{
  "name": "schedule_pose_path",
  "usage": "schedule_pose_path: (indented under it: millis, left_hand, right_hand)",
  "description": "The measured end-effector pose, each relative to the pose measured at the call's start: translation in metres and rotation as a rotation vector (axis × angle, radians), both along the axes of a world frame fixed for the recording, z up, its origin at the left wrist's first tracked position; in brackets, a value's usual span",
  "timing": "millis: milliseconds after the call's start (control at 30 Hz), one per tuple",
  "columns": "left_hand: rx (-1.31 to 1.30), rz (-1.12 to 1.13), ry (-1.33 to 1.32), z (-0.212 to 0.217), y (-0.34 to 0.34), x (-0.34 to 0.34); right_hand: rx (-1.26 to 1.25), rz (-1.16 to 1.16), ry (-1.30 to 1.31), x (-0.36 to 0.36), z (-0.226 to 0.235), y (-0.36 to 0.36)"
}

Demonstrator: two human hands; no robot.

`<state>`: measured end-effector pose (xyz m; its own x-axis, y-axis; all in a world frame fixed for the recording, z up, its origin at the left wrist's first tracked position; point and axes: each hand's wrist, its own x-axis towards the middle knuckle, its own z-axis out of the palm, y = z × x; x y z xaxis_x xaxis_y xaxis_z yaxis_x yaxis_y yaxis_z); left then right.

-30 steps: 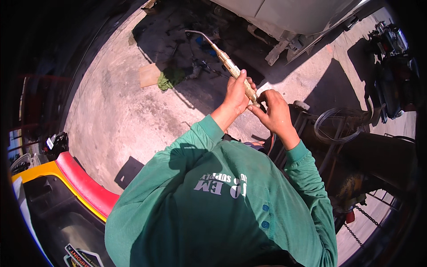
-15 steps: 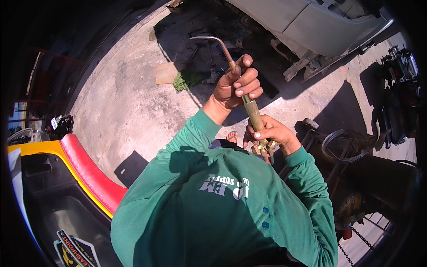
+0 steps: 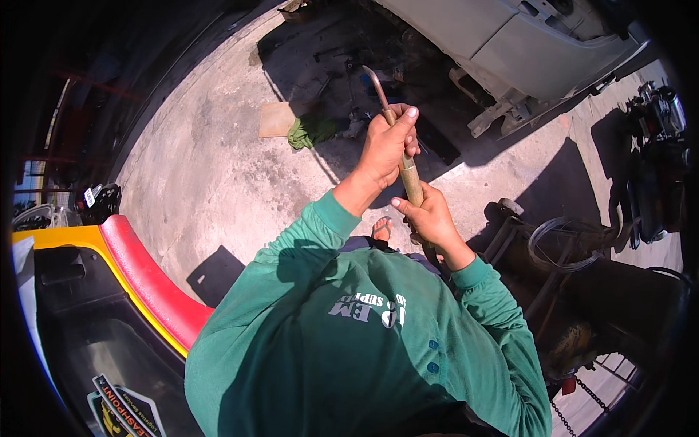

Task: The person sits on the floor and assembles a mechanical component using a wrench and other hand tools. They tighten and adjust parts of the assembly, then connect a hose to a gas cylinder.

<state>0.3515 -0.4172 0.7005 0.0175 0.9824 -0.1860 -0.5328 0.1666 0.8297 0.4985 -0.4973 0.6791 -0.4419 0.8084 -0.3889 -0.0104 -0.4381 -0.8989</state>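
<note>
The person stands on the concrete floor [image 3: 211, 182] in bright sun, holding a long brass-coloured torch [image 3: 403, 156] nearly upright in front of the chest. The left hand [image 3: 389, 142] is wrapped tight around the upper part of the handle, thumb up along the shaft, just below where the thin metal tube bends over into a hooked tip [image 3: 373, 76]. The right hand [image 3: 429, 215] is closed around the lower end, fingers curled at the spot where the valves would sit, though that part is hidden behind the palm.

To me this looks like the setting-up stage: the tool is held and being adjusted, not yet pointed at anything. The next move would seem to call for a steady top hand while the lower fingers do the fine turning, and for keeping the tip away from the green sleeve [image 3: 320, 240].

Compared with half a second ago, the torch has swung up from a slant to almost vertical, and the left hand has slid higher. A green rag [image 3: 309, 131] and a flat board [image 3: 275, 119] lie on the floor beyond, near the raised white vehicle [image 3: 510, 44].
</note>
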Motion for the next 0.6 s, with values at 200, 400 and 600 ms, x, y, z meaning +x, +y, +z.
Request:
schedule_pose_path:
  millis: [200,400,600]
  left_hand:
    - [0.084,-0.357,-0.220,-0.010,-0.013,-0.028]
    - [0.233,-0.377,0.299,-0.015,-0.002,-0.012]
    - [0.192,-0.545,0.151,-0.010,-0.016,0.020]
  right_hand:
    - [-0.161,0.067,0.079,0.033,-0.020,0.002]
    - [-0.110,0.076,0.194,0.059,-0.018,-0.018]
    - [-0.177,0.020,0.347,0.085,-0.027,-0.050]
